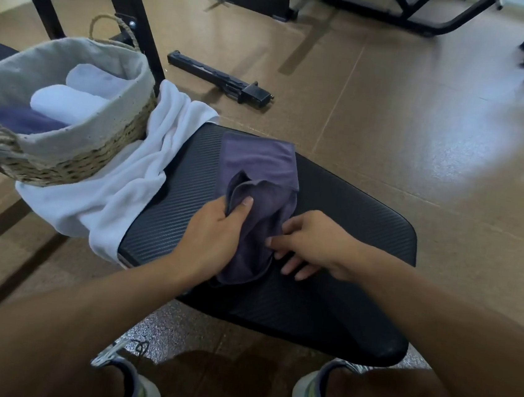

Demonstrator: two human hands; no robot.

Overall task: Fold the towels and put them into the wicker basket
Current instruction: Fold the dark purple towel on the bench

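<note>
Left hand (215, 229) gripped a bunched near-left corner of the purple towel (258, 178), thumb pressed on top of the fold. Right hand (311, 242) lay on the towel's right edge; index and thumb looked like they were pinching cloth, other fingers loosely spread on the pad. Towel sat mid-bench, far half flat, near half crumpled.

Risks, as I judged them: the cloth was already bunched in the left grip, so folding from there would likely give a lopsided fold. The near end drooped toward the bench edge and could slide off the ribbed pad. The unfolded white towel (133, 181) was pinned under the wicker basket (76, 133), just left of the work area; tugging it free could tip the basket, which already held rolled white and purple towels.

Surface: black ribbed bench pad (348, 226). Room: gym with a brown rubber floor (392, 115), a black bar (221, 81) lying on it, machine frames at far side.
</note>
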